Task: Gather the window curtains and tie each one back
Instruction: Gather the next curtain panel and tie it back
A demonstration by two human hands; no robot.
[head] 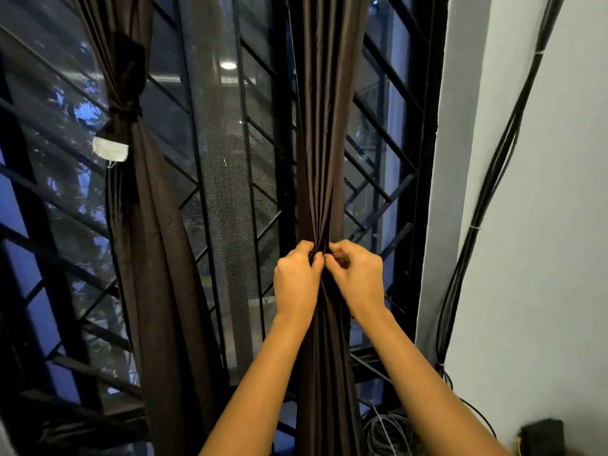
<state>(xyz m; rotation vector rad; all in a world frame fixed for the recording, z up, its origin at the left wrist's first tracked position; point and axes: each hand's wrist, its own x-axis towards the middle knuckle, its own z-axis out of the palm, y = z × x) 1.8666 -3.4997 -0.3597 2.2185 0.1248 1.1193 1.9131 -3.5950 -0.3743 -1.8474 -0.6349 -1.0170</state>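
Observation:
Two dark brown curtains hang in front of a barred window. The left curtain [148, 199] is gathered and bound by a dark tie-back [126, 108] with a white label hanging from it. The right curtain [324, 143] is bunched into narrow pleats at waist height. My left hand [296, 278] grips the bunched fabric from the left, fingers curled into the folds. My right hand [357, 274] pinches the same bunch from the right, and the two hands' fingertips meet at the middle. No tie-back shows on the right curtain.
Black window bars [250, 179] and a mesh screen stand behind the curtains. A white wall [543, 192] on the right carries a bundle of black cables [487, 192]. Coiled cable [388, 432] lies at the bottom right beside a dark box [543, 436].

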